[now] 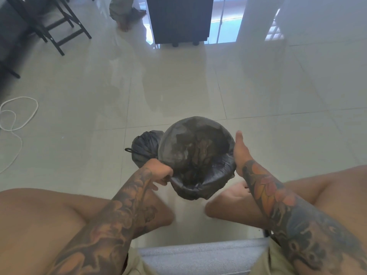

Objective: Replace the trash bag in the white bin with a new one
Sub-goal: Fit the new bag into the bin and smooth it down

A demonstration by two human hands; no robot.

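A glossy floor of large pale tiles [178, 92] fills the view, seen from above by a seated person whose bare knees and tattooed forearms frame the lower half. Between the knees stands a round bin, its mouth wholly covered by a thin black plastic trash bag [195, 153] whose film is stretched over the rim and sags into the middle (the bin's own white wall cannot be seen under the bag). The left hand [161, 172] is at the near-left edge of the rim, its fingers curled and pinching a fold of the bag. The right hand [241, 150] lies against the right side of the rim with its fingers straight and together, pressing flat on the bag. Just beside the bin on the left, touching it, a second black plastic bag, knotted shut and full [144, 148], sits on the floor. A loose white cord [19, 114] coils on the tiles at far left. Dark chair legs [59, 30] stand at upper left, and a dark slatted cabinet on small feet [179, 18] stands at the top centre before bright glass doors. A pale grey cushioned seat edge [202, 255] shows at the bottom.
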